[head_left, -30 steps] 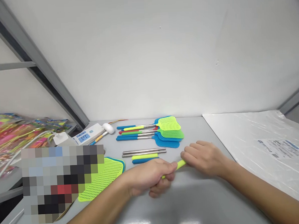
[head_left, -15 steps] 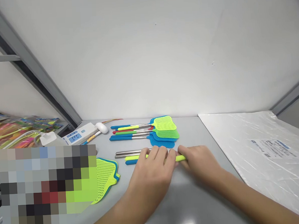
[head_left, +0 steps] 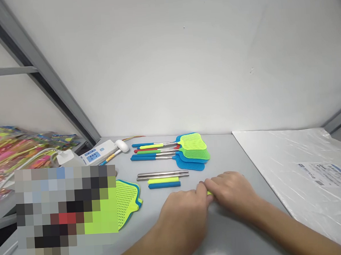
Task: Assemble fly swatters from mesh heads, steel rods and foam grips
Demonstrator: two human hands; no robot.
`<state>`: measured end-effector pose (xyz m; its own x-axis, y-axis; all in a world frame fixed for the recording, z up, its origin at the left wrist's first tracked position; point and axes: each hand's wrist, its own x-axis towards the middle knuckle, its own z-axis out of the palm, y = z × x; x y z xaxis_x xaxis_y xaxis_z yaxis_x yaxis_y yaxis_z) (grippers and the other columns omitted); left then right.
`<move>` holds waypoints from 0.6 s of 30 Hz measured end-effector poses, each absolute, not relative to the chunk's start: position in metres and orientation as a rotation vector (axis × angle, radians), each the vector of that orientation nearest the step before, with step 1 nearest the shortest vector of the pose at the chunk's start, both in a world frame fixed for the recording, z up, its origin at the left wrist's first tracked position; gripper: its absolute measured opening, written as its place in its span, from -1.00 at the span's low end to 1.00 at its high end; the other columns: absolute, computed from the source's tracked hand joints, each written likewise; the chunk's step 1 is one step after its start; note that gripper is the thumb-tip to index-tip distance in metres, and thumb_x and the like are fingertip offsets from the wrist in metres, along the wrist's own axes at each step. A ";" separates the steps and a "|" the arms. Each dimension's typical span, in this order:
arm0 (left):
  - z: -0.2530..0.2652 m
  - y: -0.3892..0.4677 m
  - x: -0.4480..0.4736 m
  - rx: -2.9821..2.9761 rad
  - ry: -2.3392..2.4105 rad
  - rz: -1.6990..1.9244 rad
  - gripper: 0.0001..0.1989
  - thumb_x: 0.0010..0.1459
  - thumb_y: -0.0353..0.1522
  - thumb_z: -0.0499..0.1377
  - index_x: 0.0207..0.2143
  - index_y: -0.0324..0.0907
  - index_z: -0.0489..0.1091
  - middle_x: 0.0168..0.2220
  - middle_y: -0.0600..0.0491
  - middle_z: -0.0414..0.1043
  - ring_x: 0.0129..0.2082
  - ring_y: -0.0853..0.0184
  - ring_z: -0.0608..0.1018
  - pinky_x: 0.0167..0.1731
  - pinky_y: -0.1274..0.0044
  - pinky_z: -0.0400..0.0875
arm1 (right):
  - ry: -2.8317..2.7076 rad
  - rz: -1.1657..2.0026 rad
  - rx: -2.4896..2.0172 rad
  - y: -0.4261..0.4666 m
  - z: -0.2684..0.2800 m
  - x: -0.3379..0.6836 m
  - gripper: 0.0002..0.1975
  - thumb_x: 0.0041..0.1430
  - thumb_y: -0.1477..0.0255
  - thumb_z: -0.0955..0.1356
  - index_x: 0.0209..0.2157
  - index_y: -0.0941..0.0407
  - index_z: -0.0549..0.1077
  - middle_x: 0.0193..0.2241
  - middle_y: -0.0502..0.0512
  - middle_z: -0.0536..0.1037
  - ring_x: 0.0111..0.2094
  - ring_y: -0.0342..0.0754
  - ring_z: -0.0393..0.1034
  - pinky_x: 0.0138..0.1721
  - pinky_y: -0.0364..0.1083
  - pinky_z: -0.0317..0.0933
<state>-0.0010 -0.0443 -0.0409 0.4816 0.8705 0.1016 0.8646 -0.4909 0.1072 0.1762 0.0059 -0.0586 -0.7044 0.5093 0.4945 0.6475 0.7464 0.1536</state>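
Both my hands meet over the near middle of the table, fingers wrapped round a yellow-green fly swatter handle. Only a short piece of it shows between them. My left hand is closed, and whatever else lies inside its fist is hidden. From the right, my right hand closes on the same handle. Just beyond them lie a loose yellow-green handle, a blue handle and several metal rods. Loose swatter heads, yellow-green over blue, lie to the left, partly covered by a blurred patch.
Assembled fly swatters are piled at the back. A white power strip and a white rounded object stand at the back left, near colourful plastic packages. A white wrapped sheet covers the right side.
My hands have come nearer with the yellow-green handle, away from the loose handles and rods, which now show fully. The view has shifted slightly.
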 end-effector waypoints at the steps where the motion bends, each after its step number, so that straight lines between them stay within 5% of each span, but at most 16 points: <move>1: -0.039 -0.044 -0.001 2.607 1.557 0.202 -0.79 0.27 -0.43 -0.10 -0.20 -0.16 0.31 -0.54 0.06 0.41 -0.59 0.21 0.45 -0.61 0.45 0.02 | -2.507 -0.461 -0.846 0.008 -0.059 0.176 -0.80 0.09 0.63 0.24 -0.55 0.11 0.26 -0.71 -0.09 0.32 -0.68 -0.16 0.02 -0.53 -0.08 -0.32; 8: -0.021 -0.035 -0.007 1.820 1.213 0.364 -0.59 0.36 -0.15 -0.19 -0.38 -0.14 0.29 -0.46 0.10 0.34 -0.45 0.35 0.39 -0.46 0.52 0.20 | -2.417 -0.704 -0.621 0.016 -0.059 0.179 -0.90 0.17 0.59 0.29 -0.38 0.15 0.41 -0.69 -0.09 0.31 -0.63 -0.14 0.02 -0.50 -0.05 -0.31; 14: -0.017 -0.022 -0.012 0.830 0.777 0.170 -0.61 0.26 0.02 -0.06 -0.39 -0.09 0.10 -0.61 0.28 -0.04 -0.73 0.53 -0.11 -0.74 0.65 -0.19 | -2.350 -0.813 -0.517 0.022 -0.050 0.184 -0.76 0.15 0.54 0.35 -0.56 0.11 0.29 -0.71 -0.10 0.19 -0.60 -0.15 -0.07 -0.49 -0.03 -0.31; 18: -0.020 -0.016 -0.014 0.556 0.620 0.076 -0.64 0.27 -0.03 -0.01 -0.38 -0.11 0.13 -0.62 0.30 -0.15 -0.74 0.54 -0.17 -0.78 0.67 -0.25 | -2.292 -0.897 -0.449 0.024 -0.041 0.189 -0.70 0.14 0.54 0.38 -0.59 0.10 0.23 -0.70 -0.13 0.15 -0.60 -0.17 -0.08 -0.50 -0.03 -0.31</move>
